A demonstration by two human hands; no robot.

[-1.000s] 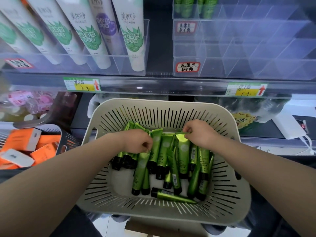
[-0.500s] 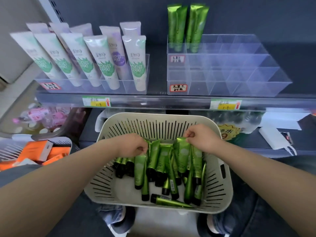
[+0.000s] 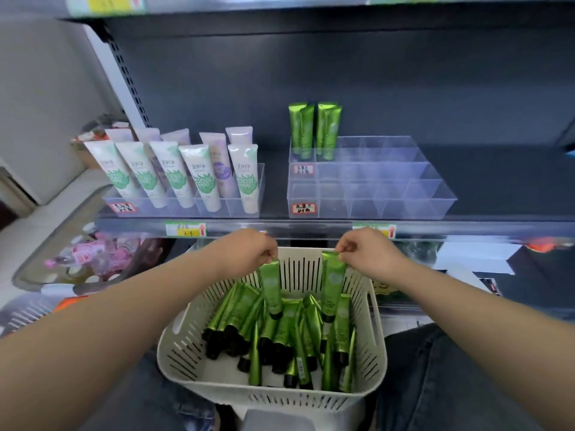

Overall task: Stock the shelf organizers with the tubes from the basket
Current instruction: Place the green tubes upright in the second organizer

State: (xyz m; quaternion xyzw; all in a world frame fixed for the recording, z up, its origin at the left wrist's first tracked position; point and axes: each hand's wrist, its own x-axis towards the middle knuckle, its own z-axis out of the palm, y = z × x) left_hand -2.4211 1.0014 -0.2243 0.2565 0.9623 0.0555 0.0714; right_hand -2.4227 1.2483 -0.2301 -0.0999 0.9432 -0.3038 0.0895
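Four stocked tubes (image 3: 314, 132) stand in the clear organizer's (image 3: 389, 197) back-left corner. Its other compartments look unfilled, and a heap of tubes (image 3: 280, 334) lies in the basket (image 3: 378, 337). My left hand (image 3: 245, 251) pinches the left tube (image 3: 271, 287) and my right hand (image 3: 370, 256) the right tube (image 3: 333, 284) by their crimped ends, caps down, over the basket's far edge.

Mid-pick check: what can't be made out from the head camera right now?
All in the head view:
- Red-bordered label on the clear organizer: writing too small.
- Tube pile in the basket: count hidden by overlap.
- Yellow price tag: partly behind the right hand.
- Print on the green tube in the left hand: too small, blurred.
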